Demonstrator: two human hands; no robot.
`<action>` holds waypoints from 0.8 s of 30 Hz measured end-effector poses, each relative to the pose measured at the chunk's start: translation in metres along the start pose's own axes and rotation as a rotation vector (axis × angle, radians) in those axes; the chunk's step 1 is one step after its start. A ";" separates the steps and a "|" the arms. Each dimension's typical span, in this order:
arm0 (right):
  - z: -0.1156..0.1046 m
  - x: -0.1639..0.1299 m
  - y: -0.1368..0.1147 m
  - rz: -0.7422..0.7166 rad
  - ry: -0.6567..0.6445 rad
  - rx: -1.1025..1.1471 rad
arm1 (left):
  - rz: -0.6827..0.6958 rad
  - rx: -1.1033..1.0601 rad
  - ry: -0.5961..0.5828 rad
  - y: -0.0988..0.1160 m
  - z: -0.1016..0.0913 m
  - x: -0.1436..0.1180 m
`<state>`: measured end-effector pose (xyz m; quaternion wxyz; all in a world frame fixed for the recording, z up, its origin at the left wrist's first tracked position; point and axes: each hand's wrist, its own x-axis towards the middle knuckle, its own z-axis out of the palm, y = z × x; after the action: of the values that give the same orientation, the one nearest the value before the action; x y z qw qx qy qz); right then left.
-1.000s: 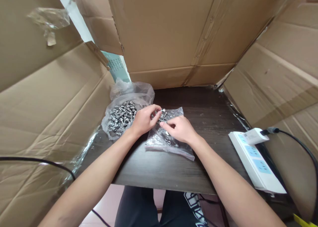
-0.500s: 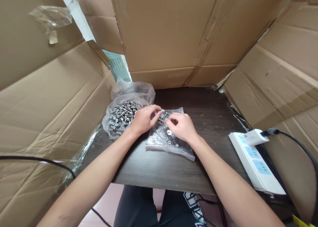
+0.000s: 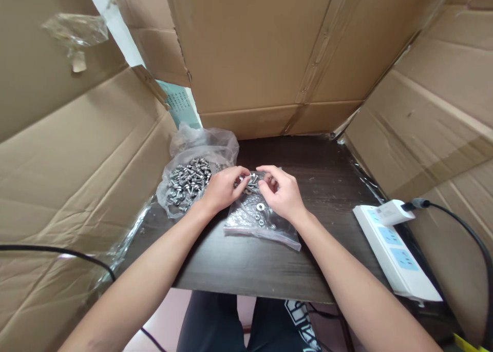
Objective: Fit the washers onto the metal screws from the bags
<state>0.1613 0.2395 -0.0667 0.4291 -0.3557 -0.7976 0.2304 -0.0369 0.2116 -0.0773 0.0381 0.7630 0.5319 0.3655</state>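
Note:
My left hand (image 3: 225, 189) is closed in a pinch, with a small metal bolt (image 3: 252, 176) at its fingertips. Facing it, my right hand (image 3: 283, 192) has thumb and forefinger apart, and I see nothing between them. Both hands are over a clear zip bag (image 3: 241, 221) lying flat on the table. Several bolts and small parts lie on the bag's far part, partly hidden by my fingers. Nearer me on it are a wide flat washer (image 3: 261, 207) and several small rings or nuts (image 3: 261, 222). Beside my left hand, an open plastic bag (image 3: 164, 195) holds a heap of bolts (image 3: 188, 180).
Cardboard walls (image 3: 250, 54) enclose the dark wooden table (image 3: 319, 162) at the back and both sides. A white power strip (image 3: 396, 254) with a plugged-in adapter (image 3: 396, 212) stands at the right. A black cable (image 3: 57, 247) runs along the left.
My right hand's thumb and forefinger have spread apart from a near-closed pinch. My left hand keeps its pinch in about the same place. The view has shifted slightly.

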 end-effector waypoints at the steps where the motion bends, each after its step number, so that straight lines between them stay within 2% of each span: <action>1: 0.001 0.000 0.001 0.013 -0.002 -0.010 | 0.006 -0.005 -0.004 0.000 0.000 0.000; 5: 0.003 0.001 0.004 0.024 -0.043 -0.036 | 0.011 -0.024 -0.010 0.001 0.002 -0.002; 14: 0.005 0.000 0.005 0.006 -0.032 -0.013 | 0.024 -0.164 -0.007 0.001 0.003 -0.001; 21: 0.005 0.001 0.004 0.143 -0.012 0.150 | -0.006 -0.206 0.028 0.002 0.004 -0.001; 24: 0.005 0.001 0.006 0.161 -0.021 0.173 | 0.028 -0.207 0.039 0.001 0.005 -0.002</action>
<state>0.1588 0.2439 -0.0726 0.4299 -0.3780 -0.7480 0.3359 -0.0335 0.2113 -0.0810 0.1010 0.7550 0.4812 0.4338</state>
